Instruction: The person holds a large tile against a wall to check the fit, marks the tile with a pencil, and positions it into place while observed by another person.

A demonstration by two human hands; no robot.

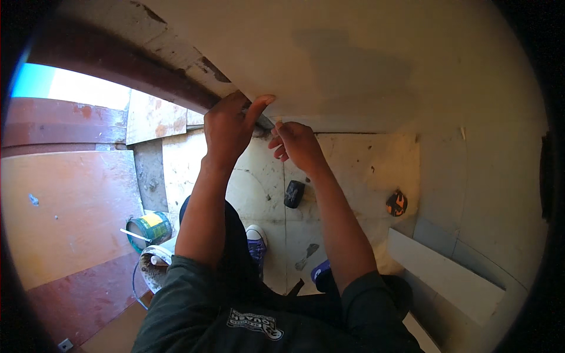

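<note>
Up at the lower corner of a large beige wall tile [353,65], both my hands work close together. My left hand [226,129] is closed at the tile's slanted edge, thumb resting on its face; the other fingers curl into the gap beside a reddish-brown frame [129,70] and are partly hidden. Just to the right, my right hand [299,146] pinches a small pale piece [278,121] between thumb and forefinger, its remaining fingers loosely bent. The piece is too small to name. Below the hands, a black block-shaped thing [294,194], like a mallet head, is on the tiled floor.
A black and orange round tool [396,203] lies on the floor to the right, near a long pale tile strip [444,273]. At left stand a green can [160,223] with a white stick and a whitish bucket [154,272]. An orange-brown panel [70,206] is beyond them.
</note>
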